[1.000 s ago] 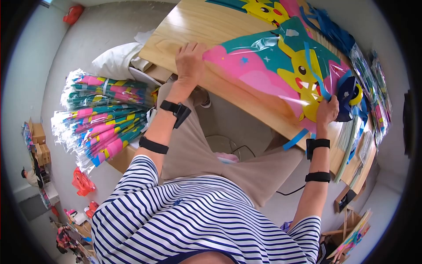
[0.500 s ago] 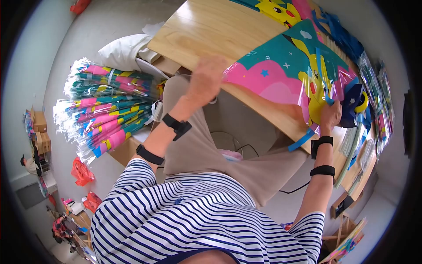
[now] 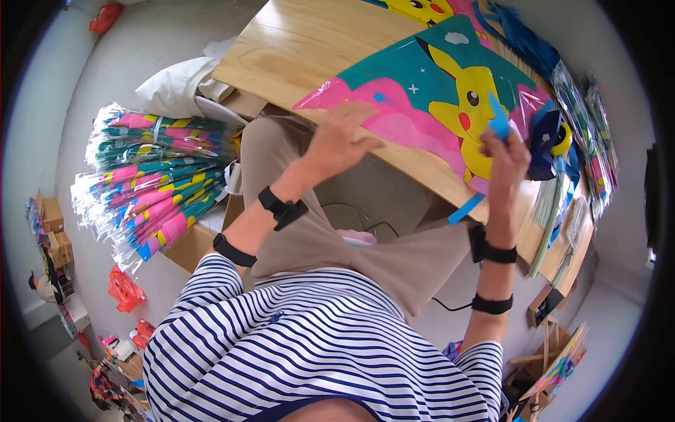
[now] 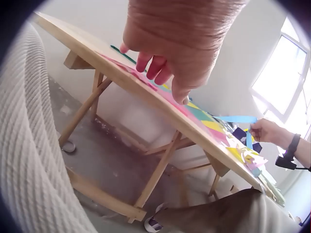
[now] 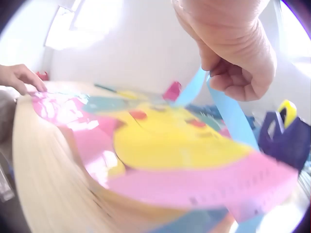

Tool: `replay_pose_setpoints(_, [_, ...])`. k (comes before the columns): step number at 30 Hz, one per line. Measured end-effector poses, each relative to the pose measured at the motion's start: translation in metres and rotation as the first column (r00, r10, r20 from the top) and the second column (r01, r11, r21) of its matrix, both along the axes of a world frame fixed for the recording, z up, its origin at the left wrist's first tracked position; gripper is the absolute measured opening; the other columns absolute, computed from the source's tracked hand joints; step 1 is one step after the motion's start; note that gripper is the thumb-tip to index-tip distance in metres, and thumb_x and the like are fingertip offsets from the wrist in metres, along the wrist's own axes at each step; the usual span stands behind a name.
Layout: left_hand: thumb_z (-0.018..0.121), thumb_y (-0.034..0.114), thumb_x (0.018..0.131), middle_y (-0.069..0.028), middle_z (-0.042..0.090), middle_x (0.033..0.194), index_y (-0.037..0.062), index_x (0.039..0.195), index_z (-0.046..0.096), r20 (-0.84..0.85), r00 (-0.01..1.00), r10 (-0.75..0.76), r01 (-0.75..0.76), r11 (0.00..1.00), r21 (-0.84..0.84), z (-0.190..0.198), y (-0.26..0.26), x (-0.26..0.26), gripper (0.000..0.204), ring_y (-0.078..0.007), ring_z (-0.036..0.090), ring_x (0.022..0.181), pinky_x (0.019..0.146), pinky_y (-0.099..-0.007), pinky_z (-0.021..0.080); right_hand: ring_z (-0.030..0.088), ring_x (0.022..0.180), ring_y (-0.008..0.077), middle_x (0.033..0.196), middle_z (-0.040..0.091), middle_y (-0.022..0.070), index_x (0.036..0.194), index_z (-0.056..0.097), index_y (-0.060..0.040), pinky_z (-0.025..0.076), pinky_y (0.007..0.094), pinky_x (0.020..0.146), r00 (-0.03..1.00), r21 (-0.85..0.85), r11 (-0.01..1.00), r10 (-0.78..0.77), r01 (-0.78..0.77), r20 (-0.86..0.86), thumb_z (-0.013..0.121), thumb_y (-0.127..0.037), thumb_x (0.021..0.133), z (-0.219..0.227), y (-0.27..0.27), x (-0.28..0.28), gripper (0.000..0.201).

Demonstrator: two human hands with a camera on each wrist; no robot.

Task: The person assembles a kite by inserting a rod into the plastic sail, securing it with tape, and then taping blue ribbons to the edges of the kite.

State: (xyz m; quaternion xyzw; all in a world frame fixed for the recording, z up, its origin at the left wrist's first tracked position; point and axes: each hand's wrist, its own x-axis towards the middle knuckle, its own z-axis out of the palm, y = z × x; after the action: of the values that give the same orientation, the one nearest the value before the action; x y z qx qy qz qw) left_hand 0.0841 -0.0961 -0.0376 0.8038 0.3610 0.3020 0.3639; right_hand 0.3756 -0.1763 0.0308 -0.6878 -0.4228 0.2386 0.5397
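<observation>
A triangular kite (image 3: 394,95) with a yellow cartoon figure, pink clouds and a teal sky lies flat on the wooden table (image 3: 281,53). My right hand (image 3: 505,158) is raised above its right part and pinches a light blue ribbon (image 3: 498,121) between thumb and fingers. In the right wrist view the ribbon (image 5: 232,116) hangs in a fold from the fingertips. My left hand (image 3: 341,141), fingers spread and holding nothing, hovers by the table's near edge at the kite's pink border. Beside the right hand stands a dark blue tape dispenser (image 3: 543,144) with a yellow centre.
Bundles of wrapped printed kites (image 3: 158,190) lie to the left of my legs, near a white cloth (image 3: 172,91). Another kite (image 3: 422,10) lies at the table's far side. Blue strips (image 3: 517,35) and plastic-wrapped packs (image 3: 580,126) line the right edge.
My left hand has come off the tabletop and moved right along the near edge. My right hand has lifted from the kite with the ribbon, and the kite lies flatter.
</observation>
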Motion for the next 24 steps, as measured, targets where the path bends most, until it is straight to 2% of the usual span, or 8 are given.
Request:
replay_pose_setpoints(2, [0.079,0.013,0.082,-0.0137,0.056,0.143,0.0025,0.134,0.059,0.258,0.965,-0.041,0.092,0.978,-0.188,0.029,-0.011,0.010,0.058,-0.0254,0.049,0.137,0.116,-0.0454,0.032,0.059,0.065,0.0083,0.074,0.065,0.0010,0.092,0.068,-0.0022,0.047,0.0236,0.060,0.944,-0.019,0.965,0.252,-0.262,-0.212,0.064,-0.008,0.094,0.016,-0.007,-0.056,0.007])
replay_pose_setpoints(7, [0.078,0.005,0.081,-0.0111,0.063,0.133,-0.0009,0.128,0.062,0.679,0.733,0.032,0.335,0.853,-0.401,0.067,-0.023,-0.009,0.050,-0.0218,0.052,0.131,0.113,-0.0394,0.036,0.057,0.063,0.0071,0.074,0.065,0.0022,0.093,0.068,-0.0011,0.046,0.0228,0.058,0.816,-0.021,0.878,0.434,-0.477,-0.383,0.064,-0.010,0.095,0.045,-0.018,-0.125,0.010])
replay_pose_setpoints(10, [0.075,0.004,0.084,-0.0103,0.065,0.126,-0.0018,0.126,0.062,0.480,0.870,0.112,0.127,0.890,-0.439,0.074,-0.034,-0.040,0.045,-0.0177,0.060,0.119,0.110,-0.0363,0.039,0.055,0.061,0.0072,0.073,0.065,0.0018,0.092,0.068,-0.0009,0.045,0.0230,0.058,0.809,-0.032,0.873,0.437,-0.486,-0.393,0.064,-0.010,0.094,0.048,-0.019,-0.142,0.010])
replay_pose_setpoints(11, [0.072,0.005,0.088,-0.0079,0.068,0.117,-0.0021,0.123,0.063,0.549,0.822,0.150,0.076,0.927,-0.367,0.065,-0.035,-0.048,0.038,-0.0129,0.064,0.105,0.102,-0.0319,0.046,0.055,0.061,0.0070,0.071,0.064,0.0009,0.089,0.068,-0.0009,0.044,0.0233,0.057,0.816,-0.078,0.879,0.398,-0.469,-0.419,0.065,-0.010,0.093,0.049,-0.021,-0.147,0.010])
replay_pose_setpoints(14, [0.070,0.007,0.091,-0.0074,0.070,0.110,-0.0021,0.122,0.064,0.420,0.877,0.233,0.026,0.850,-0.527,0.061,-0.053,-0.076,0.033,-0.0128,0.066,0.099,0.095,-0.0297,0.050,0.053,0.060,0.0069,0.068,0.062,0.0007,0.086,0.067,-0.0002,0.043,0.0244,0.056,0.874,-0.172,0.876,0.392,-0.450,-0.288,0.066,-0.010,0.091,0.036,-0.022,-0.161,0.011])
replay_pose_setpoints(18, [0.073,0.023,0.094,-0.0044,0.071,0.100,-0.0024,0.114,0.067,0.385,0.910,0.154,0.138,0.764,-0.631,0.055,-0.074,-0.080,0.033,-0.0098,0.064,0.094,0.084,-0.0262,0.051,0.045,0.054,0.0088,0.058,0.053,0.0047,0.078,0.063,0.0032,0.038,0.0284,0.049,0.924,-0.123,0.916,0.381,-0.382,-0.033,0.070,-0.011,0.087,0.025,-0.019,-0.185,0.018])
replay_pose_setpoints(21, [0.067,0.029,0.098,-0.0077,0.066,0.119,-0.0028,0.127,0.061,0.448,0.891,0.071,0.265,0.720,-0.641,0.048,-0.083,-0.083,0.043,-0.0137,0.059,0.112,0.098,-0.0305,0.046,0.042,0.050,0.0115,0.055,0.049,0.0084,0.076,0.062,0.0032,0.037,0.0300,0.047,0.913,-0.101,0.924,0.380,-0.368,0.151,0.071,-0.012,0.087,0.015,-0.018,-0.195,0.021])
replay_pose_setpoints(24, [0.065,0.035,0.098,-0.0078,0.063,0.127,-0.0021,0.132,0.058,0.536,0.838,0.104,0.338,0.671,-0.660,0.046,-0.086,-0.081,0.051,-0.0148,0.056,0.120,0.104,-0.0315,0.043,0.045,0.048,0.0158,0.056,0.053,0.0109,0.076,0.062,0.0014,0.039,0.0318,0.048,0.891,-0.202,0.879,0.451,-0.432,0.056,0.072,-0.013,0.086,0.015,-0.018,-0.199,0.020])
